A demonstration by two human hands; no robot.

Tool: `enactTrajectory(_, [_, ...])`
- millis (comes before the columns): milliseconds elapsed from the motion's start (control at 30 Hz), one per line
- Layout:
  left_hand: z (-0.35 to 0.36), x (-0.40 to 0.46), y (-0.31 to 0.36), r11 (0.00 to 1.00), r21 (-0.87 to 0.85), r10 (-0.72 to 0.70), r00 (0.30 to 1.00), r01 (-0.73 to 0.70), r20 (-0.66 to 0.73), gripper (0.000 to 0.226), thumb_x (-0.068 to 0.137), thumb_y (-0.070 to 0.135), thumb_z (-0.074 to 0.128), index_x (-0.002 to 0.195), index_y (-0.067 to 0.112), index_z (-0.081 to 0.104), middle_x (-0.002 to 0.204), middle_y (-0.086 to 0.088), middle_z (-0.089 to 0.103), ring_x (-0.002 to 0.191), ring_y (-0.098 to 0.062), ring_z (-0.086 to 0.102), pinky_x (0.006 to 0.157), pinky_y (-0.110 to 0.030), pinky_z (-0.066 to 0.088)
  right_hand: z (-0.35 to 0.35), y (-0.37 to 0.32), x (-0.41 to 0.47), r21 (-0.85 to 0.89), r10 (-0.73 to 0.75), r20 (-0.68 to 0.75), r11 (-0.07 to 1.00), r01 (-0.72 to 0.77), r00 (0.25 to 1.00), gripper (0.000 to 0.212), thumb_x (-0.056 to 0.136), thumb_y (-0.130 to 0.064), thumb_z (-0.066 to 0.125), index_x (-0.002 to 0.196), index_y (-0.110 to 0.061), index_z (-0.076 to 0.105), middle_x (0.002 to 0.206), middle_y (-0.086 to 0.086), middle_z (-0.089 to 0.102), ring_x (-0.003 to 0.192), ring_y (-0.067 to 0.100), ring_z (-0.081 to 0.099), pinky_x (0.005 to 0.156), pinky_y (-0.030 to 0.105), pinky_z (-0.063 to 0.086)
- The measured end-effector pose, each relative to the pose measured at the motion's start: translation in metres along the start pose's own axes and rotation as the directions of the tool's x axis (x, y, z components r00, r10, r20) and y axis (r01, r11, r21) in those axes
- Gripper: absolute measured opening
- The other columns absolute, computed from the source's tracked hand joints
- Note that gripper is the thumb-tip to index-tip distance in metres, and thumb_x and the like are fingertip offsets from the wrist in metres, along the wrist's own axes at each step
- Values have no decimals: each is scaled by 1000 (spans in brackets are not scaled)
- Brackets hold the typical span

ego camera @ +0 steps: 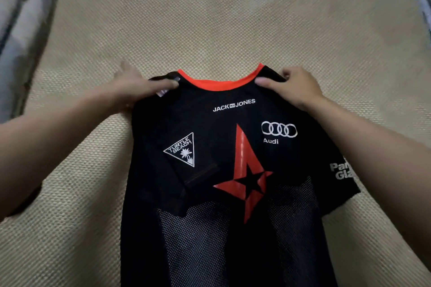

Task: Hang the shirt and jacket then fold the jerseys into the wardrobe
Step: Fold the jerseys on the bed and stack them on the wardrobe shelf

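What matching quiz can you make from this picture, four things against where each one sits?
Things:
1. left hand
2. right hand
3. red star logo
4. grey blurred object

Places:
A. centre of the black jersey with orange-red collar
B. gripping the jersey's right shoulder
C. on the beige woven mat, far left
D. gripping the jersey's left shoulder

Pairs: 1-D, 2-B, 3-A, 4-C

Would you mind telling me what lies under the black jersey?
The woven beige mat shows all around the black jersey and runs beneath it; anything else under the fabric is covered and cannot be seen.
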State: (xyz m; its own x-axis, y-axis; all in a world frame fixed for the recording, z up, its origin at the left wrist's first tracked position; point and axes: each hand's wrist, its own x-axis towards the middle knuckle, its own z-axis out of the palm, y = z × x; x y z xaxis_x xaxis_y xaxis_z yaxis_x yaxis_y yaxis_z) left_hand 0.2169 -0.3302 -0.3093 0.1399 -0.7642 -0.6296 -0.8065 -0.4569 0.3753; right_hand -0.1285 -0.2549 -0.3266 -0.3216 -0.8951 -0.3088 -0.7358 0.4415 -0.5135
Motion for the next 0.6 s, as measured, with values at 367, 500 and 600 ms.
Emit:
enactTrajectory(367, [-1,-57,-54,988,-115,117,984,-101,137,7,94,5,61,91,4,67,78,-9,68,59,-16,65,47,-17,53,-72,75,-64,-260,355,738,934,-244,574,58,46,-37,96,95,-10,80,91,2,81,91,19,77,86,28,58])
enactTrajectory(500, [-39,-48,-72,983,-184,19,991,5,131,15,97,10,58,92,0,68,87,-17,67,65,-18,67,56,-23,59,-85,108,-90,-105,337,731,915,-389,594,30,67,-24,89,88,-4,81,100,15,79,97,30,76,82,30,57])
enactTrajectory(600, [-54,-43,-90,995,-97,-31,1000,31,-4,15,93,13,63,90,2,72,88,-17,68,81,-25,63,67,-29,50,-92,125,-102,103,308,657,867,-487,687,46,72,-34,89,101,0,79,106,18,78,104,34,74,103,45,53])
